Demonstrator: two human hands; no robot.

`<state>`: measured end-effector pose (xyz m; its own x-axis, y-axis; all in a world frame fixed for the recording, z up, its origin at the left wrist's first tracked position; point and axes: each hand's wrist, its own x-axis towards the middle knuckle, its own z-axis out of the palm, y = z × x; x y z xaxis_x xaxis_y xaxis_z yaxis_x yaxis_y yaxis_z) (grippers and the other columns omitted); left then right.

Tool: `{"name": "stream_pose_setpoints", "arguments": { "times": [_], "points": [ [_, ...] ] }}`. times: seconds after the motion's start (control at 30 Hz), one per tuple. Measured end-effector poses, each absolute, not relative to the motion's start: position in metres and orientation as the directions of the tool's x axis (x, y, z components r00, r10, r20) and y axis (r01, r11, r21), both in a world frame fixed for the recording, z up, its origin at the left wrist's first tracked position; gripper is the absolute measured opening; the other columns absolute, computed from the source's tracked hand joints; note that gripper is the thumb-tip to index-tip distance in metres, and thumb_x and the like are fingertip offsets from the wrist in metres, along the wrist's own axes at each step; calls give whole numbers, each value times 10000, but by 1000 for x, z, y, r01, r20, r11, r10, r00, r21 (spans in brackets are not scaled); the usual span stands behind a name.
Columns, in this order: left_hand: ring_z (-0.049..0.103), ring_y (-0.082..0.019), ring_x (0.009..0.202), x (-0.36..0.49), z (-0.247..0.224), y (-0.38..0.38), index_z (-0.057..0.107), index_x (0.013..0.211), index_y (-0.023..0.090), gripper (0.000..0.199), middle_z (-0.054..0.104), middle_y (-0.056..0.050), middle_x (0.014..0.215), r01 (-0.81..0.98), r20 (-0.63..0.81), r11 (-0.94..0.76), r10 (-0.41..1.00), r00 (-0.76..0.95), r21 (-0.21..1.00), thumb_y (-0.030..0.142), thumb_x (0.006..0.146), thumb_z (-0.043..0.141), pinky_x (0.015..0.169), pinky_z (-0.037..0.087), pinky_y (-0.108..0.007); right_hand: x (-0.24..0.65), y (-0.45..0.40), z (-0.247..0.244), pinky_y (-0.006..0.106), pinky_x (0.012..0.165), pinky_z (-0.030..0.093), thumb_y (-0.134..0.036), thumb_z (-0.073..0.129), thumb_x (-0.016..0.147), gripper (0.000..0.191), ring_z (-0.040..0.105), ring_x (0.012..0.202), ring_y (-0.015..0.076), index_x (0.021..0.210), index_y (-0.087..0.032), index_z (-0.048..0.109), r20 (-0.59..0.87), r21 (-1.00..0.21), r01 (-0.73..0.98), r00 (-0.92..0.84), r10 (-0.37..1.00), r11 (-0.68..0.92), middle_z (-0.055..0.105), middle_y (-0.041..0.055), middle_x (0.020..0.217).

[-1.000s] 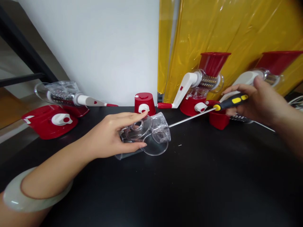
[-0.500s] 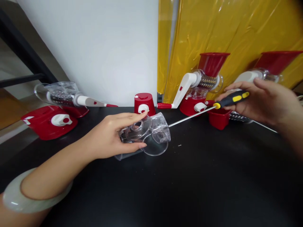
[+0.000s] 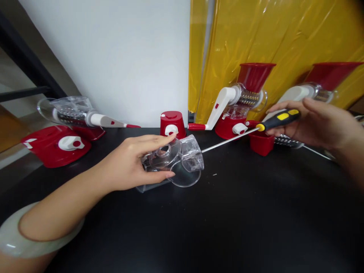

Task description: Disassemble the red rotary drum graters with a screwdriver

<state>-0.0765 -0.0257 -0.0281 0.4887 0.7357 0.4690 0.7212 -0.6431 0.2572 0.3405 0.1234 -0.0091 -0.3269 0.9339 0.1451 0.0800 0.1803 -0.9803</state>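
My left hand (image 3: 129,163) grips a clear plastic grater housing (image 3: 191,153) that lies on its side on the black table. The thumb is at the near side and the fingers stretch over the top. In my right hand (image 3: 321,121) is a screwdriver (image 3: 280,120) with a black and yellow handle. The handle rests against my fingers, with the thumb raised off it. Its long metal shaft slants down to the left, and the tip is hidden behind or inside the housing's open end. Just behind the housing stands a small red base (image 3: 171,123) with a white knob.
An assembled red and white rotary grater (image 3: 243,100) stands at the back right, with another red-hopper grater (image 3: 331,77) beyond my right hand. At left are a red base (image 3: 57,146) and a clear grater with crank (image 3: 75,112). A small red container (image 3: 261,144) sits near the screwdriver.
The view has shifted very slightly. Both hands keep their places, the left on the clear housing and the right on the screwdriver.
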Motion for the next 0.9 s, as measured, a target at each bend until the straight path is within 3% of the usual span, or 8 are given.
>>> {"name": "stream_pose_setpoints", "arguments": {
  "times": [0.07,0.13,0.23,0.33,0.4,0.53,0.77,0.9],
  "points": [
    [674,-284,1152,-77,-28,-26,468,1473,385,789,666,-74,1341,718,471,-647,732,491,257,397,759,803,972,582,-434,339,126,-11,301,403,429,-822,683,617,628,546,457,165,761,-211,716,121,-961,215,-237,964,173,626,73,576],
    [675,-282,1151,-76,-27,-26,467,1473,384,782,667,-73,1339,719,473,-645,733,488,258,396,766,799,974,581,-434,335,125,-12,250,383,374,-749,778,584,552,492,438,121,719,-222,680,186,-948,229,-163,969,220,576,26,549],
    [677,-282,1146,-75,-27,-27,467,1471,389,772,667,-69,1340,723,471,-640,738,484,260,404,773,794,968,584,-438,331,120,-10,275,585,521,-476,951,479,472,612,661,141,794,-258,676,287,-952,56,-166,943,300,649,9,783],
    [682,-285,1138,-75,-26,-27,468,1469,393,782,671,-67,1335,719,474,-646,732,489,256,416,762,801,958,589,-439,333,116,-8,335,768,553,-288,969,434,517,660,887,188,863,-281,682,314,-949,-63,-260,913,309,691,20,965],
    [680,-287,1141,-75,-26,-27,467,1472,386,785,671,-73,1334,721,472,-645,733,489,254,412,763,801,960,587,-434,336,117,-8,357,730,557,-408,934,499,489,680,865,216,905,-269,700,259,-964,-22,-319,912,266,717,56,966],
    [678,-288,1146,-76,-27,-27,465,1474,385,777,663,-81,1342,720,471,-646,733,491,255,396,771,797,959,584,-430,343,127,-14,269,401,412,-778,672,687,588,528,453,135,821,-206,711,136,-936,275,-289,948,218,643,60,621],
    [678,-288,1144,-76,-27,-26,462,1479,375,792,657,-88,1351,721,468,-646,732,495,249,398,763,802,950,588,-427,336,121,-10,178,520,500,-492,950,491,514,607,628,100,891,-255,730,246,-949,148,-203,948,278,672,9,772],
    [687,-279,1130,-76,-27,-26,494,1464,320,756,675,-103,1324,719,484,-649,726,489,247,398,776,797,949,592,-416,338,113,-8,185,565,528,-499,950,486,516,645,699,124,902,-265,754,246,-953,137,-176,953,271,698,28,818]
  ]
}}
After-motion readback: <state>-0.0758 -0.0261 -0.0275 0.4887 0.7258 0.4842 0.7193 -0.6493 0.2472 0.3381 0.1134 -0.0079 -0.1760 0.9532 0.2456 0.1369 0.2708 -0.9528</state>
